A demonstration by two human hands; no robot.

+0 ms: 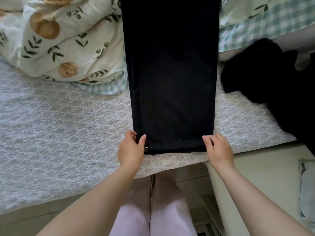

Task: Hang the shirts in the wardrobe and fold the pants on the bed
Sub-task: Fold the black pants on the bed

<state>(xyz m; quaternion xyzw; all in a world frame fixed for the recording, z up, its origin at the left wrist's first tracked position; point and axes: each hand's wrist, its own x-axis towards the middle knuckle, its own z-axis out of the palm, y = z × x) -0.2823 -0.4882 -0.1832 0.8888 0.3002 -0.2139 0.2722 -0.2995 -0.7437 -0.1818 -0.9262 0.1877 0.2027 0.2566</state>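
Observation:
A pair of black pants [172,74] lies flat and lengthwise on the bed [59,120], running from the near edge away from me and out of the top of the view. My left hand [131,149] pinches the near left corner of the pants, thumb on top. My right hand [219,150] grips the near right corner with curled fingers. Both corners sit close to the bed's front edge.
A floral duvet [56,38] is bunched at the back left, partly under the pants. A heap of black clothing [265,79] lies at the right on the bed. A green checked sheet [265,26] shows at the back right. A pale surface [255,176] stands right of my legs.

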